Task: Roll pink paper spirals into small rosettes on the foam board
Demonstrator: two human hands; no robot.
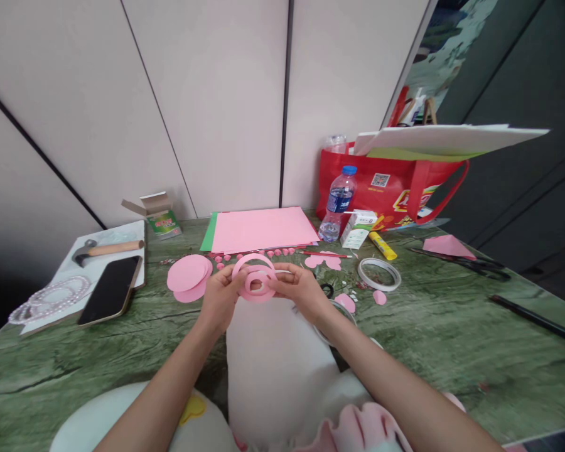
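Both hands are raised in front of me over a pale cushion-like shape, pinching a pink paper spiral [255, 259] whose curved strips show as rings one around another. My left hand [221, 294] grips its left edge between thumb and fingers. On the opposite side my right hand [301, 290] pinches the strip near the small inner ring. Left of my hands lie pink paper circles [189, 276], overlapping each other. Behind the spiral, several small rolled pink paper pieces [285, 252] sit in a row on the green table.
A stack of pink sheets [263, 229] lies at the back. On the right are a water bottle [338, 204], a small carton [358, 229], a glue stick [383, 246], a tape roll [379, 274], scissors [484, 270] and a red bag [390, 182]. A phone [110, 290] and hammer [106, 248] lie left.
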